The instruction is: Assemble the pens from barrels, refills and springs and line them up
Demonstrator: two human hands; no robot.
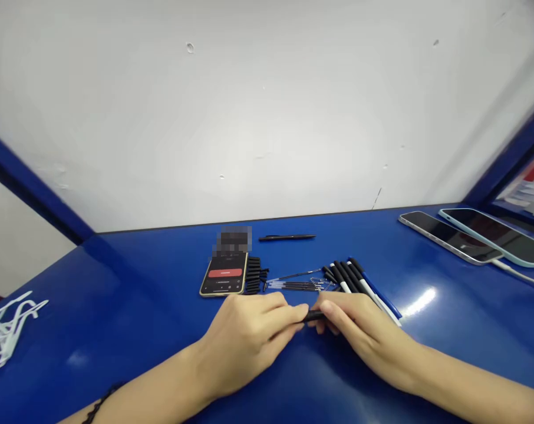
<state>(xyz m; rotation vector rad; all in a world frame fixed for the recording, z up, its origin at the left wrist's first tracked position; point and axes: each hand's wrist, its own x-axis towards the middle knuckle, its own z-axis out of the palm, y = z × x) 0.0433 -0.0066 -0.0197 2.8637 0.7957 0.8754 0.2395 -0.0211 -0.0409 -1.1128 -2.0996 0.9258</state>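
Observation:
Between my two hands is a black pen, mostly covered by fingers. My left hand pinches its left end, and my right hand grips the right end with the thumb on top. Just beyond the fingers lie several thin pen refills, with small springs at their right ends. Left of the refills is a pile of short black pen parts. Black, white and blue pen barrels lie slanted behind my right hand. A whole black pen rests farther back.
A phone with a lit screen lies beside the black parts. Two more phones are at the right, one with a white cable. White strips are heaped on the blue table at the left. A white wall rises behind.

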